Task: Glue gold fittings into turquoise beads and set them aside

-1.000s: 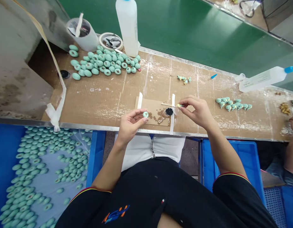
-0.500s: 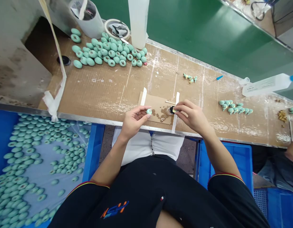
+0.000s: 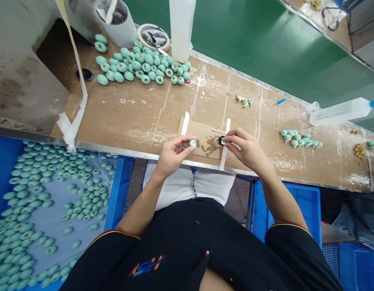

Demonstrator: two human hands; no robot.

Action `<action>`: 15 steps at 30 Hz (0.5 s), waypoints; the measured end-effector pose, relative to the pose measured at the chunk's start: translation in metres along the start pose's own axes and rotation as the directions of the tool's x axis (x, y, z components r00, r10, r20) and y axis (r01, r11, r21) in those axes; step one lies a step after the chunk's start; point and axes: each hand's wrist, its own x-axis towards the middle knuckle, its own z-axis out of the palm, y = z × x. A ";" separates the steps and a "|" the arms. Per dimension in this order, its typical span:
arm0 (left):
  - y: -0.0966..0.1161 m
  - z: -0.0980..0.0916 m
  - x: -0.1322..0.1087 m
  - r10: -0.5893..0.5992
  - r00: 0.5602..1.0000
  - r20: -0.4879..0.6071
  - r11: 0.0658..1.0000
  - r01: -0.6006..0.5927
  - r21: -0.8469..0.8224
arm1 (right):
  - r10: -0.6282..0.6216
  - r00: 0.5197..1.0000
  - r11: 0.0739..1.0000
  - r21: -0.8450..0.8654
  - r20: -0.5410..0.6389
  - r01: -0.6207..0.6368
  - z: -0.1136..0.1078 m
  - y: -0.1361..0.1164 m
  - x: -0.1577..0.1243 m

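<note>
Near first: black short sleeves (image 3: 187,246) on both arms, white cloth (image 3: 180,188) across the lap. Hands close together over the table edge, not touching each other. Left hand (image 3: 174,157) holding a pale teal oval knob (image 3: 192,143) up between thumb and fingertips. Right hand (image 3: 247,148) pinching a tiny yellow piece (image 3: 222,142) right at a small round black-rimmed pot (image 3: 218,142); contact with the pot unclear. Under both hands, a brown cardboard pad (image 3: 199,134) with dark glue stains, held by two white tape strips (image 3: 185,123) (image 3: 225,139), and a thin wooden stick (image 3: 218,130) lying across its far right corner. Below the near table edge, left: blue plastic crate (image 3: 120,190) lined with clear plastic, heaped with more teal knobs. Below, right: second blue plastic crate (image 3: 286,206). On the brown cardboard-topped table (image 3: 138,121), to the right: row of small teal parts (image 3: 300,139), then a small cluster of teal-and-yellow parts (image 3: 244,101) farther back. Far left: large heap of teal oval knobs (image 3: 141,64) beside a white plastic tub (image 3: 115,24) and a roll of tape (image 3: 153,36). Along the back: tall white plastic bottle (image 3: 182,28), blue-tipped squeeze bottle (image 3: 341,112), green panel (image 3: 235,40) behind.
</note>
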 end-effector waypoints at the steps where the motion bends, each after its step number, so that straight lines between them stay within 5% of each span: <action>1: 0.000 0.000 0.000 -0.001 1.000 0.004 1.000 0.001 0.000 | 0.003 1.000 1.000 0.005 0.000 -0.003 0.000 -0.001 0.000; 9: 0.003 0.001 0.000 -0.028 0.999 0.037 0.998 0.030 -0.047 | 0.007 0.999 1.000 0.016 -0.051 -0.006 -0.006 -0.004 0.003; 15: 0.005 0.006 -0.002 -0.045 0.992 0.120 0.993 0.058 -0.102 | 0.034 0.978 0.994 0.108 -0.206 -0.012 -0.001 -0.030 0.003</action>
